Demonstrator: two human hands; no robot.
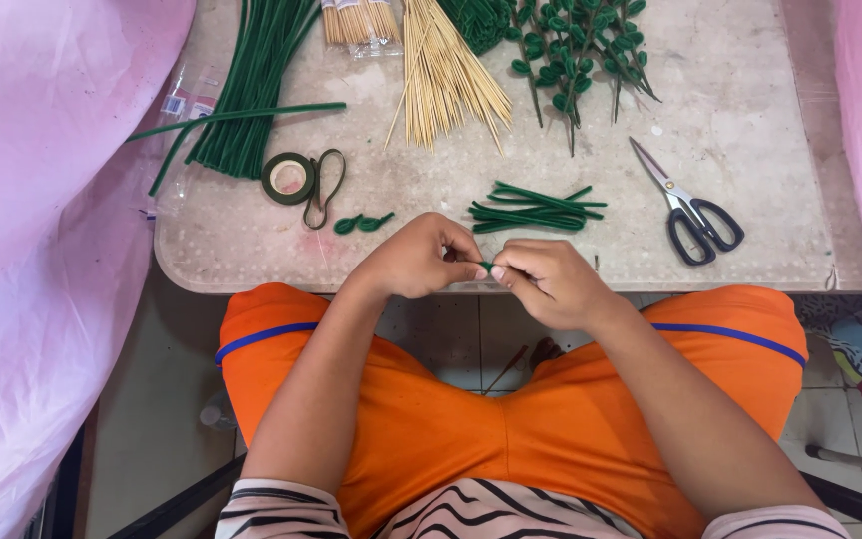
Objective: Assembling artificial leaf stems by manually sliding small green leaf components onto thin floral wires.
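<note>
Pinching a short green pipe-cleaner piece [488, 267] between them, the left hand [419, 257] and right hand [549, 282] meet just off the table's [750, 262] near edge, both clenched on it; cut green pieces [534, 209] lie by that edge within reach; scissors [688, 208] rest toward the right edge.

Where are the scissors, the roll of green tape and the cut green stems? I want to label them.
scissors [691, 208]: head view, on the pivot.
roll of green tape [273, 184]: head view, on its ring.
cut green stems [536, 209]: head view, mid-pile.
</note>
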